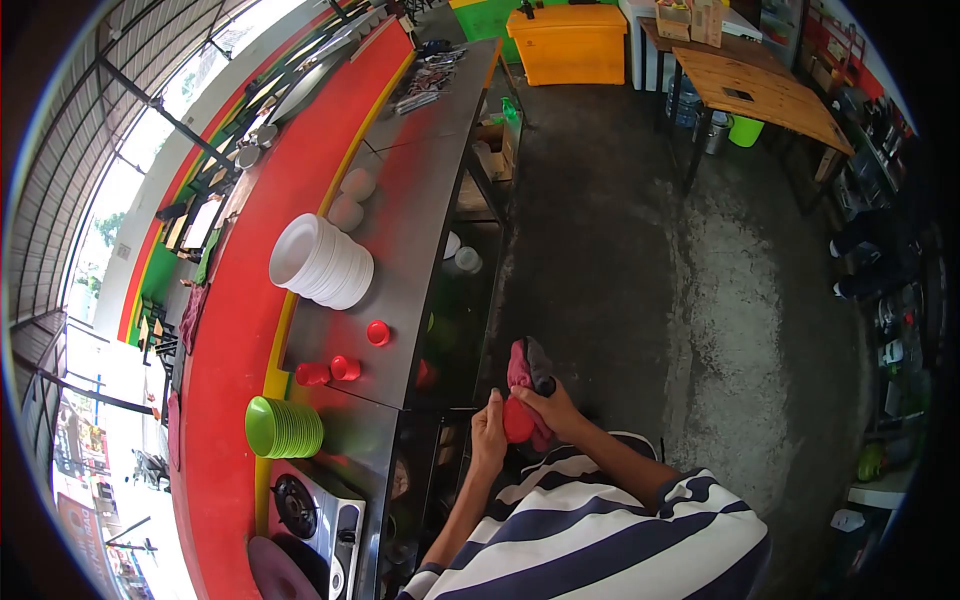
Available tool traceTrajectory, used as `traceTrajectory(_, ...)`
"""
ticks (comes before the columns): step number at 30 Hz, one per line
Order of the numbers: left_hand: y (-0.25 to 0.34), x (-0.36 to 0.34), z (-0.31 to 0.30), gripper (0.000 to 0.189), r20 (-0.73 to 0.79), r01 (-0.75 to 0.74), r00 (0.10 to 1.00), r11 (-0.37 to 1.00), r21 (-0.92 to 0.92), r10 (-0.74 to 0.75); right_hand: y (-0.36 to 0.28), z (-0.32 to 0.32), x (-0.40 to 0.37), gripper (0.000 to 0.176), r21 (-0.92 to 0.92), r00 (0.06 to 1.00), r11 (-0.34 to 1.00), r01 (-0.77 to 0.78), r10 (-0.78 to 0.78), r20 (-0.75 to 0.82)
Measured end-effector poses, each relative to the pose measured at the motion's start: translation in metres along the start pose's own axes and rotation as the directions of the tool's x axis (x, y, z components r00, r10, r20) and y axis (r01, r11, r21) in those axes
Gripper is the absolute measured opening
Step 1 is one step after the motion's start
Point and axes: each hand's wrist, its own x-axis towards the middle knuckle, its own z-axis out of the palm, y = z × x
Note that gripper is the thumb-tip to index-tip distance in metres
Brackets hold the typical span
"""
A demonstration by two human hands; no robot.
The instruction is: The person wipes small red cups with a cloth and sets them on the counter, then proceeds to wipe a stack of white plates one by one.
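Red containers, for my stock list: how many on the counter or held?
4: one by the white stack, two nearer the green stack, another in the hands. More may be hidden.

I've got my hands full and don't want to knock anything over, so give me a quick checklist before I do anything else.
1. Red container steadied by the left hand: ok.
2. Pink and grey cloth gripped in the right hand: ok.
3. Red container fully wiped and dry: cannot tell; hands and cloth partly cover it.
4. Bare room on the metal counter near the three other red containers: ok.
5. White stack and green stack standing apart from each other: ok.
6. Stove off: cannot tell; no flame shows.
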Motion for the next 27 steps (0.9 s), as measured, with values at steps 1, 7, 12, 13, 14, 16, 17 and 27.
traceTrajectory(1,0.004,-0.003,-0.002,0.048,-0.006,0.032,0.999,0.999,-0.007,-0.033,0.003,0.002,-0.001,0.029,-0.027,0.999,1.000,0.010,-0.009,0.038)
traceTrajectory(7,0.013,-0.025,0.011,0.048,-0.167,-0.050,0.986,0.979,-0.196,0.017,0.007,0.001,0.005,0.030,-0.046,0.998,0.999,0.030,-0.027,0.064)
traceTrajectory(12,-0.011,-0.015,0.017,0.049,-0.156,-0.074,0.986,0.989,-0.128,0.053,0.007,-0.005,0.002,0.031,0.015,1.000,1.000,-0.012,0.012,-0.004)
traceTrajectory(13,-0.015,-0.008,0.005,0.049,-0.133,-0.027,0.991,0.995,-0.097,0.014,0.010,-0.007,0.002,0.031,-0.021,1.000,1.000,-0.017,0.017,0.017)
traceTrajectory(14,-0.018,-0.007,-0.004,0.050,-0.111,0.022,0.993,0.998,-0.065,-0.030,0.015,-0.009,0.002,0.031,-0.056,0.999,0.998,-0.024,0.026,0.038)
traceTrajectory(16,0.007,-0.007,-0.003,0.051,-0.068,0.104,0.992,0.995,0.001,-0.104,0.017,-0.010,-0.004,0.032,-0.094,0.997,0.995,-0.023,0.030,0.069)
traceTrajectory(17,0.013,-0.009,-0.001,0.053,-0.048,0.145,0.988,0.989,0.034,-0.144,0.011,-0.009,-0.006,0.032,-0.100,0.997,0.995,-0.014,0.022,0.078)
traceTrajectory(27,-0.032,-0.008,0.013,0.051,-0.005,0.088,0.996,0.994,-0.065,-0.088,0.012,-0.033,-0.009,0.033,-0.105,0.999,0.994,-0.034,0.034,0.000)
